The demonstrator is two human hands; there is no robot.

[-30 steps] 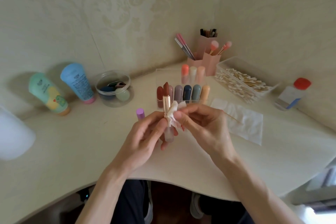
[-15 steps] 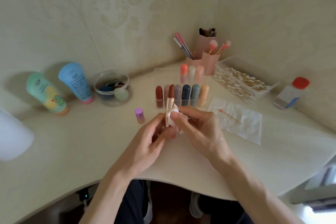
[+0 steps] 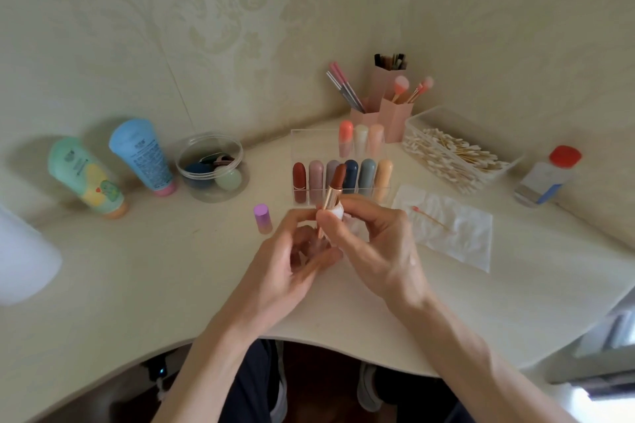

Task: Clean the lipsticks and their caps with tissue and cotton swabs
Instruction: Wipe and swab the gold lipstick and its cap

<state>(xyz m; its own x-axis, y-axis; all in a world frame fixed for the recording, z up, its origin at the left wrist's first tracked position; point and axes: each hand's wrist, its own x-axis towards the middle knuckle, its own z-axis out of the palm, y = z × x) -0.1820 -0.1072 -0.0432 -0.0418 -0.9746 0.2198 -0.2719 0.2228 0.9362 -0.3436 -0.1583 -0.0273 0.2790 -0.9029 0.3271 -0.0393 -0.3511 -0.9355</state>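
Note:
An uncapped lipstick (image 3: 332, 192) with a brown-red bullet and a rose-gold tube stands tilted above the desk's middle. My left hand (image 3: 292, 261) grips its lower end. My right hand (image 3: 369, 237) pinches a small white wad of tissue (image 3: 338, 213) against the tube. A purple cap (image 3: 262, 218) stands on the desk to the left of my hands. A flat tissue (image 3: 457, 233) with a used cotton swab (image 3: 431, 218) on it lies to the right. Behind my hands, a clear organiser (image 3: 302, 144) holds several capped lipsticks.
A clear tray of cotton swabs (image 3: 453, 154) and a red-capped bottle (image 3: 546, 175) sit at the back right. Pink brush holders (image 3: 385, 106) stand in the corner. A clear tub (image 3: 213, 168) and two tubes (image 3: 113, 165) are at the left. The desk edge (image 3: 343, 350) curves inward below my hands.
Both hands and the lipstick have dropped a little lower. The tissue wad has slid down the tube, and my right hand has closed further round it.

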